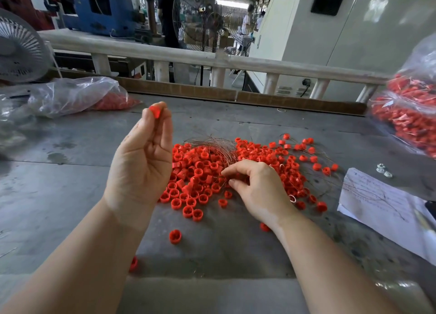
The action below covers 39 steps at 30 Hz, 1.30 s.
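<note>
Small red plastic cap (155, 111) pinched in left hand (141, 165) fingertips, raised left of centre over grey bench (70, 172). Right hand (257, 191) curled, pinching thin copper wire (213, 146) atop red cap pile (200, 169) mid-bench. Step: likely wire pick. Next: thread wire into cap; needs fine alignment.

bare table (70, 148) left & near = free passage. red cap pile (200, 172) w/ wire bundle (217, 146) blocks centre; bags (77, 96) far left, far right (410, 115); paper (377, 200) right.

Grey worktable (70, 148), white railing (188, 56), standing fan (208, 21), blue machine (77, 18), cream cabinet (354, 44).
</note>
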Available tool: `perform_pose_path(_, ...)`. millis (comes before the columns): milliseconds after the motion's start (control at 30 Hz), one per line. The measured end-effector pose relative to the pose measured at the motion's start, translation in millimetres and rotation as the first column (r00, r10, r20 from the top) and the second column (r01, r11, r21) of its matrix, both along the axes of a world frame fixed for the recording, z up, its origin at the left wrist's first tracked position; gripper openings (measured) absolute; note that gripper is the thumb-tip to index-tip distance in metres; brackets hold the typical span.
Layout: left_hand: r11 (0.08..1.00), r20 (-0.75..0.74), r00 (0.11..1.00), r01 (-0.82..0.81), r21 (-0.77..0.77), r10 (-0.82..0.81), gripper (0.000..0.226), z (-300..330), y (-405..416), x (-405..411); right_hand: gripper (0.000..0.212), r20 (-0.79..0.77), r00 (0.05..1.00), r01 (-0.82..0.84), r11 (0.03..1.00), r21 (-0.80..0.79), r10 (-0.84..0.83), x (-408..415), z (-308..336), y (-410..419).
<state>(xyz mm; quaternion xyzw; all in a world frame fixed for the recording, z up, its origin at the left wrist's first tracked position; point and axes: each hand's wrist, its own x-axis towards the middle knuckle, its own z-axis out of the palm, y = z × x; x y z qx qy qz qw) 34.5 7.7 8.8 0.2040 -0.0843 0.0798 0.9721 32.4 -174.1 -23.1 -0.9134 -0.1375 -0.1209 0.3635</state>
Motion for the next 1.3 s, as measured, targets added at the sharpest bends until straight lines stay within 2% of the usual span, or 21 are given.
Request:
perform_pose_path(100, 0.997, 0.029, 0.999, 0.029, -0.068, -0.027, 0.018, 0.3, 1.5, 0.5, 0.023, 0.001, 1.000, 0.004, 1.000, 0.000, -0.004, -0.8, -0.5, 0.4)
perform_pose_path(167, 1.000, 0.028, 0.999, 0.025, -0.018, -0.024, 0.018, 0.2, -1.4, -0.2, 0.025, 0.076, 0.995, 0.064, 0.998, 0.028, -0.066, -0.4, 1.5, 1.2)
perform_pose_path(233, 0.987, 0.015, 0.999, 0.027, 0.155, -0.029, 0.018, -1.9, -7.8, -2.2, 0.031, 0.222, 0.957, 0.160, 0.978, 0.132, -0.186, -0.1, 6.3, -0.7)
perform_pose_path(300, 0.917, 0.016, 0.999, 0.036, 0.398, -0.046, 0.013, -5.8, -17.1, -6.3, 0.038, 0.341, 0.894, 0.213, 0.946, 0.244, -0.289, -0.7, 12.5, -4.2)
perform_pose_path(367, 0.791, 0.038, 0.999, -0.002, 0.612, -0.026, 0.014, -10.7, -26.9, -9.7, 0.043, 0.387, 0.873, 0.198, 0.940, 0.279, -0.299, -2.8, 15.9, -5.7)
perform_pose_path(433, 0.688, 0.060, 0.998, -0.025, 0.726, -0.028, 0.018, -14.4, -35.1, -11.7, 0.048, 0.389, 0.893, 0.137, 0.959, 0.247, -0.228, -6.5, 17.7, -3.3)
perform_pose_path(567, 0.659, 0.057, 0.995, 0.008, 0.752, -0.078, 0.024, -18.4, -39.7, -14.4, 0.047, 0.375, 0.926, -0.030, 0.987, 0.156, -0.031, -9.8, 18.0, 0.9)
perform_pose_path(733, 0.654, 0.087, 0.992, -0.005, 0.757, -0.092, 0.022, -18.6, -39.8, -13.5, 0.037, 0.285, 0.958, -0.098, 0.976, 0.196, 0.038, -10.3, 18.0, -0.1)
perform_pose_path(867, 0.623, 0.077, 0.995, -0.021, 0.782, -0.062, 0.025, -19.1, -40.2, -13.1, 0.031, 0.282, 0.959, -0.041, 0.970, 0.240, -0.029, -6.9, 15.7, -2.0)
perform_pose_path(1033, 0.619, 0.037, 0.999, -0.037, 0.785, 0.014, 0.020, -18.2, -38.8, -12.3, 0.016, 0.358, 0.919, 0.041, 0.941, 0.335, -0.167, -4.5, 18.0, -7.6)
perform_pose_path(1133, 0.618, 0.046, 0.998, -0.056, 0.784, 0.033, 0.015, -16.7, -39.8, -13.1, 0.018, 0.389, 0.900, 0.038, 0.923, 0.382, -0.198, -4.2, 18.8, -7.2)
perform_pose_path(1300, 0.648, 0.048, 0.998, -0.069, 0.759, 0.050, 0.021, -15.0, -39.1, -13.6, 0.022, 0.422, 0.879, 0.009, 0.894, 0.449, -0.221, -4.3, 21.0, -7.6)
